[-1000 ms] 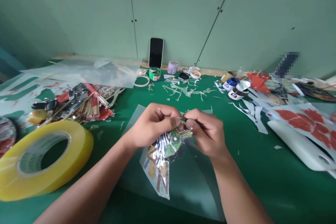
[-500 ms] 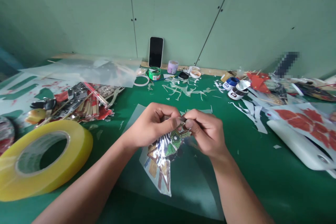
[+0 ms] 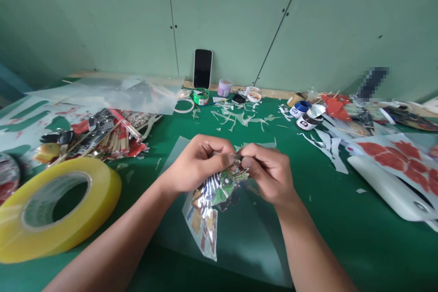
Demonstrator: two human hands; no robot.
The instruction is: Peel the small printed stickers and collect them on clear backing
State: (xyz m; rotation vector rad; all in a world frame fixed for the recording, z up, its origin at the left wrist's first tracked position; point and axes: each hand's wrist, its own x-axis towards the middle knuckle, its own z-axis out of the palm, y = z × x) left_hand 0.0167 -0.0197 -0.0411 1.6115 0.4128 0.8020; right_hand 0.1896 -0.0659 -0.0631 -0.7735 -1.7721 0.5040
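Note:
Between my hands hangs a painted clear plastic cutout (image 3: 224, 187), with green, brown and striped dark blue-and-white patches. My left hand (image 3: 205, 162) pinches its upper edge between thumb and curled fingers. Close beside it, my right hand (image 3: 268, 169) is closed too, thumb against forefinger at the cutout's top right; the exact spot held there is partly hidden by the fingertips. The cutout's lower tip dangles toward me over a translucent plastic sheet (image 3: 253, 246) lying on the green table.
A large yellow tape roll (image 3: 106, 200) lies left, near a pile of bundled sticks (image 3: 114, 139). Paint jars (image 3: 308, 121) and plastic scraps (image 3: 236, 116) lie farther back. A phone (image 3: 203, 68) leans on the wall. At right are a white handled object (image 3: 386, 187) and a red-painted sheet (image 3: 393, 159).
The cutout's lower tip has swung slightly left and its angle to the light has shifted. Both hands keep nearly the same place and grip.

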